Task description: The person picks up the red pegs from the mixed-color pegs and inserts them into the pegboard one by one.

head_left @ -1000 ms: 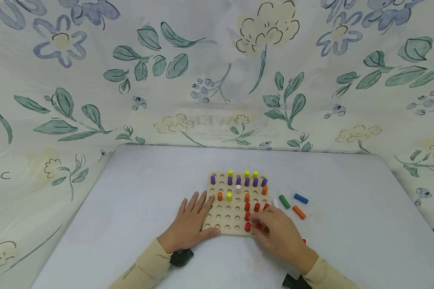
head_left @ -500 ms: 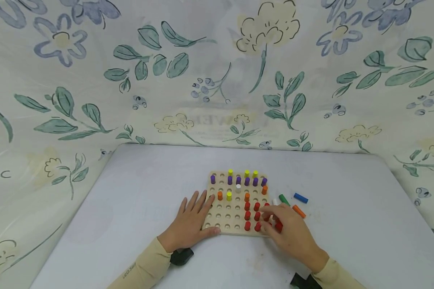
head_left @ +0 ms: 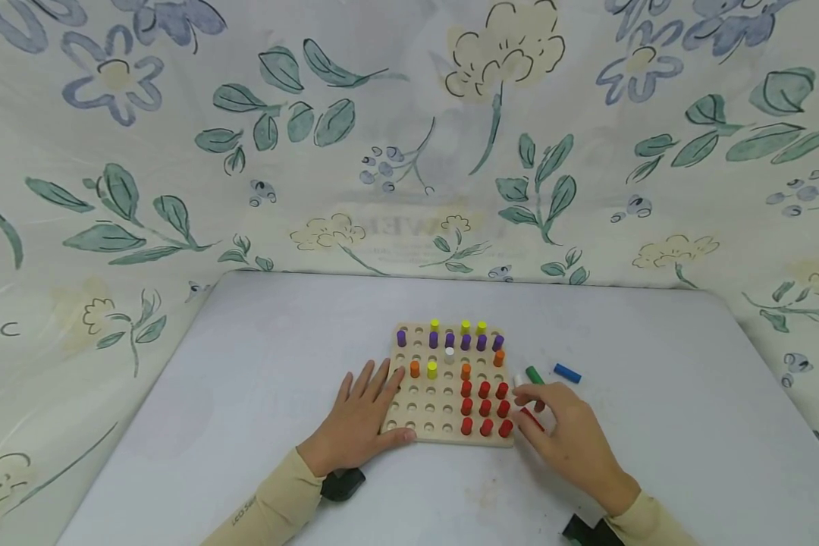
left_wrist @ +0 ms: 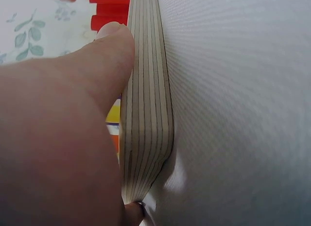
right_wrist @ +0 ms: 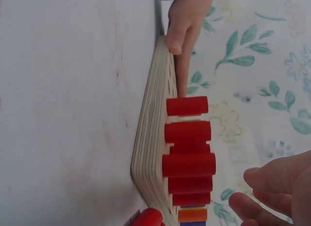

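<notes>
A wooden pegboard (head_left: 439, 437) lies on the white table, with several red pegs (head_left: 484, 407) upright in a block at its near right corner. My left hand (head_left: 356, 425) rests on the board's left edge with fingers spread, its thumb (left_wrist: 116, 41) on the near edge. Right of the board, my right hand (head_left: 573, 436) hovers, thumb and forefinger apart with nothing between them. A loose red peg (head_left: 532, 419) shows between those fingers and the table, partly covered. In the right wrist view, the fingertips (right_wrist: 252, 177) are apart from the standing red pegs (right_wrist: 188, 165).
Loose white (head_left: 518, 381), green (head_left: 535, 375) and blue (head_left: 567, 373) pegs lie right of the board. Purple pegs (head_left: 450, 340), yellow pegs (head_left: 465, 327) and orange pegs (head_left: 465, 371) stand in its farther rows. A flowered cloth (head_left: 409, 152) hangs behind the table.
My right hand has moved right, off the red pegs, uncovering the near right corner of the board. It now hides the loose orange peg. The left hand stays still.
</notes>
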Action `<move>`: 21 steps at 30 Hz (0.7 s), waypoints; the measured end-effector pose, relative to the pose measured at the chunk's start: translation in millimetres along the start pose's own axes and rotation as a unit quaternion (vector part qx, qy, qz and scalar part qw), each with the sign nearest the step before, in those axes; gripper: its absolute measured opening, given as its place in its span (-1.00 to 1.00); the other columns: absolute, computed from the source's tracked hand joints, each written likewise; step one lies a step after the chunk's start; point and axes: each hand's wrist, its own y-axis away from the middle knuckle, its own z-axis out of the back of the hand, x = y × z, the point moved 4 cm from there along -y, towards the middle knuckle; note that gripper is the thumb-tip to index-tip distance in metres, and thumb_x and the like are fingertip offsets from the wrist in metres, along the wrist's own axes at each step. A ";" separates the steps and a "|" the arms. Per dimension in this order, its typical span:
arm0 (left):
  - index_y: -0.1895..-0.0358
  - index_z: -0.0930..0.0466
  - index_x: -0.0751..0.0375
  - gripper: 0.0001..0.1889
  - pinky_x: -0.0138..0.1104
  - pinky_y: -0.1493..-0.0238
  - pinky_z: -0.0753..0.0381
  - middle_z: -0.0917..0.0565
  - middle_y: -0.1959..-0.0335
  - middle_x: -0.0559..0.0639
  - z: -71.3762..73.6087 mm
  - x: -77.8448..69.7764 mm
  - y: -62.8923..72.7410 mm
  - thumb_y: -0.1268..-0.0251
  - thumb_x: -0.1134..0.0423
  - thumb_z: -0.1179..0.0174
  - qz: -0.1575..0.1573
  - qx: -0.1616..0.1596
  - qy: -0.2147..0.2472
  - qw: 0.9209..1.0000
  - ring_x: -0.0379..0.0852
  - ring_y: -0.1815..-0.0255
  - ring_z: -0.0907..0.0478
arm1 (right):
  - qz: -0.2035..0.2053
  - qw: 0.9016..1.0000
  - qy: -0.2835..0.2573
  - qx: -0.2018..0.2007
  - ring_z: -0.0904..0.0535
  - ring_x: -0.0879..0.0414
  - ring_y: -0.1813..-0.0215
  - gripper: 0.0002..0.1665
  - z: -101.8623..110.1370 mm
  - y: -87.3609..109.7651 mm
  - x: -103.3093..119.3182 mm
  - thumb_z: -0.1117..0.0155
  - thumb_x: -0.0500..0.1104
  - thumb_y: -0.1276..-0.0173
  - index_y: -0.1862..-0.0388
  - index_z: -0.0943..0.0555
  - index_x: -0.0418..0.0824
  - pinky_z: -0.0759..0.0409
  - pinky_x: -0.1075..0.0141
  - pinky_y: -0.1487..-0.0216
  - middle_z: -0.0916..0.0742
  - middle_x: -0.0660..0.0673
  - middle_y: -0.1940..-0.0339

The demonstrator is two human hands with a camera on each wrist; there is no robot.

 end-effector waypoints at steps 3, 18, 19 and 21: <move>-0.62 0.04 0.25 -0.02 0.35 -0.45 0.25 0.09 -0.63 0.29 0.5 -0.5 0.1 -0.40 -0.33 -0.07 0.002 0.001 0.003 1.000 0.35 -0.62 0.27 | -0.007 1.000 0.007 0.001 -0.51 0.24 0.21 -0.63 2.6 0.5 -2.7 -0.56 -0.30 -0.16 0.05 -0.70 -0.18 -0.61 0.23 0.22 -0.73 0.06 0.22; -0.62 0.04 0.26 -0.01 0.33 -0.46 0.26 0.08 -0.63 0.30 -0.3 0.2 0.0 -0.39 -0.33 -0.09 0.003 -0.001 0.003 1.000 0.34 -0.62 0.28 | -0.058 0.998 0.013 0.014 -0.55 0.17 0.19 -0.60 6.0 0.1 -24.0 -0.57 -0.27 -0.16 0.00 -0.69 -0.19 -0.64 0.17 0.20 -0.74 0.01 0.20; -0.63 0.05 0.25 -0.01 0.33 -0.46 0.27 0.09 -0.63 0.29 -0.4 0.3 0.0 -0.39 -0.33 -0.08 0.004 -0.001 0.003 1.000 0.34 -0.62 0.29 | -0.060 0.998 0.012 0.016 -0.55 0.16 0.19 -0.60 5.6 0.0 -25.1 -0.57 -0.27 -0.16 0.00 -0.69 -0.19 -0.64 0.16 0.20 -0.74 0.01 0.20; -0.63 0.05 0.24 -0.01 0.33 -0.46 0.28 0.09 -0.63 0.28 -0.6 0.5 0.1 -0.39 -0.33 -0.08 0.005 0.001 0.003 1.000 0.33 -0.62 0.30 | -0.064 0.998 0.010 0.019 -0.55 0.16 0.19 -0.60 4.7 -0.2 -26.6 -0.57 -0.27 -0.17 0.00 -0.69 -0.19 -0.64 0.14 0.18 -0.74 0.01 0.20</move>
